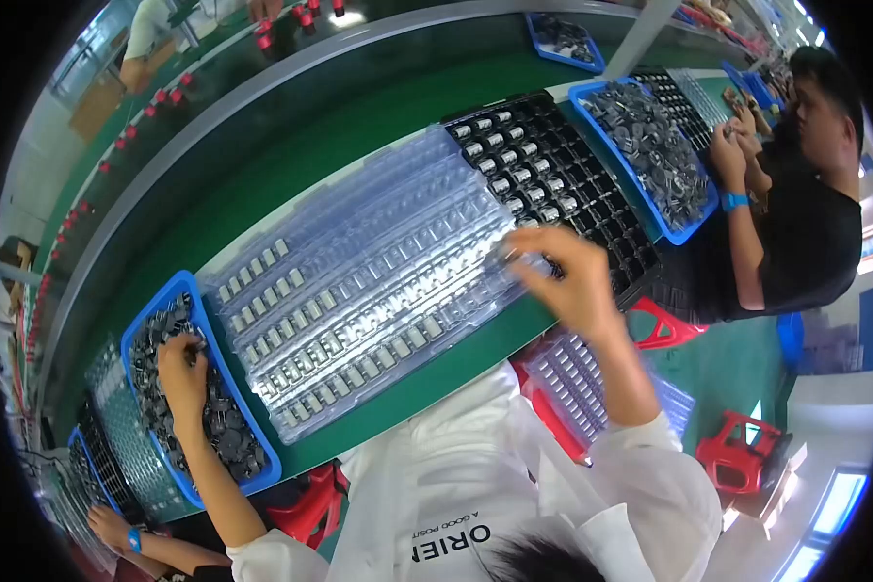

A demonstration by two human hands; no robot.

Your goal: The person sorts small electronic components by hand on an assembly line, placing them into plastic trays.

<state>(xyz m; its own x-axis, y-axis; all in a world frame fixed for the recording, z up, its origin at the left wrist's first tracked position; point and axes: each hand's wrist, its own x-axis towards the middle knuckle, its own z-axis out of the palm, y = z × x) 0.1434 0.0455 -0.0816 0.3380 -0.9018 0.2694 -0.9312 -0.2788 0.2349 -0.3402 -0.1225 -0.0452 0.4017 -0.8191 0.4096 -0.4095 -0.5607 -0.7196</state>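
The left hand (182, 373) is down inside a blue bin (170, 291) full of small dark parts (225, 432); its fingers are curled into the pile, but I cannot tell if they have pinched one; the parts lie all around and under that hand. The right hand (563, 276) is up at the far side, where a clear tray (359, 281) meets a black tray (553, 165); its fingertips are pressed together on a small silver part (514, 254) at the clear tray's edge. Rows of silver pieces sit in the clear tray, between the two hands.
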